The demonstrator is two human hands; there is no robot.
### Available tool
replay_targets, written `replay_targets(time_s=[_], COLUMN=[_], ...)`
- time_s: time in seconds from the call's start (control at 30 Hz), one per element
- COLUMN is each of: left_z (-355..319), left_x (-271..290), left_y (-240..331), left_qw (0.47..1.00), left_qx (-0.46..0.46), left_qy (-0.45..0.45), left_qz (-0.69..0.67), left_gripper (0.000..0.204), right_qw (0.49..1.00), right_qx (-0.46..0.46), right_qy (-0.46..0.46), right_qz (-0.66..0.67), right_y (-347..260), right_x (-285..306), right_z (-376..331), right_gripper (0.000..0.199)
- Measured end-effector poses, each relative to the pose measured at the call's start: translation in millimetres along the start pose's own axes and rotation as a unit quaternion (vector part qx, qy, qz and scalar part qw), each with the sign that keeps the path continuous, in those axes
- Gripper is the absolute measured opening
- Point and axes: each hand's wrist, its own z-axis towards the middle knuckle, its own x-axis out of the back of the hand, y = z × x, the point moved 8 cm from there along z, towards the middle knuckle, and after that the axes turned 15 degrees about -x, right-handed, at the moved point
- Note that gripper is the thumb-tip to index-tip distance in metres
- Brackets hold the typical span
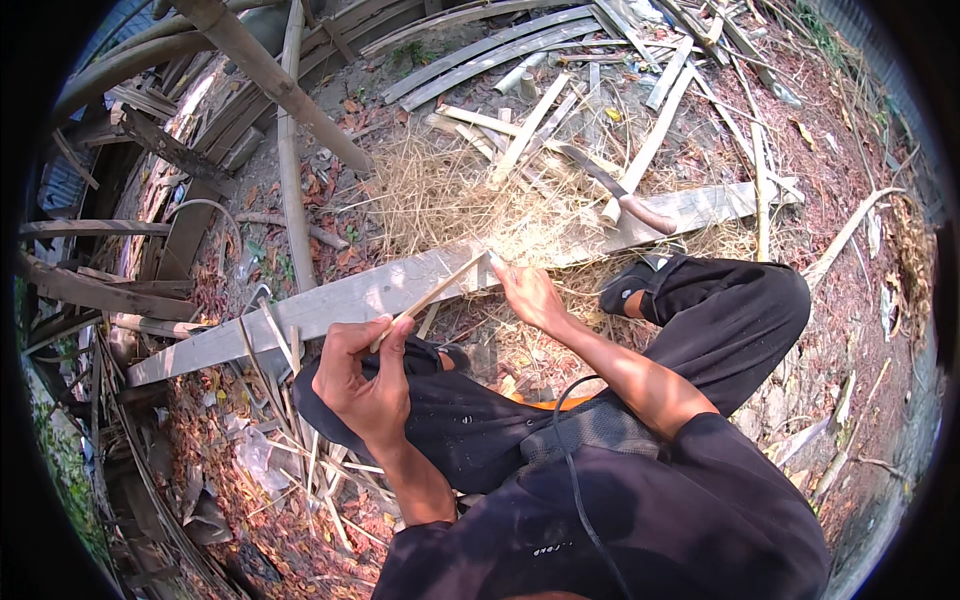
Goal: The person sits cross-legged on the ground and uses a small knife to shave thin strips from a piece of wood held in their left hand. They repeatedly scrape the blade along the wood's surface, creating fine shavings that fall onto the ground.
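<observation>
A thin bamboo strip (432,296) ran diagonally between both hands: the left hand (365,375) pinched its near end, the right hand (528,293) pinched its far end above the grey plank (330,300).

Over the long grey plank (330,305), the left hand (365,375) pinches one end of a thin bamboo sliver (430,297); the right hand (527,292) holds its far end, beside straw-like shavings (450,200).
</observation>
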Motion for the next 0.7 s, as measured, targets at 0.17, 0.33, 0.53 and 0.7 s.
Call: replay_targets(time_s=[0.17, 0.33, 0.53, 0.7], left_z=[-10, -14, -11, -11], left_x=[0, 5, 1, 2], left_y=[3, 6, 3, 3], left_qw=[0.999, 0.999, 1.0, 1.0], left_qx=[-0.031, -0.024, 0.017, 0.024], left_qy=[-0.037, -0.029, 0.0, 0.005], left_qz=[0.024, 0.02, 0.012, 0.016], left_gripper=[0.021, 0.022, 0.026, 0.027], right_qw=[0.998, 0.996, 0.997, 0.999], right_qx=[0.039, -0.017, -0.031, 0.019], right_qy=[-0.054, -0.051, -0.065, -0.028], right_qz=[-0.022, -0.07, -0.036, -0.042], right_y=[-24, 29, 16, 40], right_x=[-8, -17, -31, -32], right_z=[-41, -9, 2, 34], right_gripper=[0.074, 0.068, 0.068, 0.06])
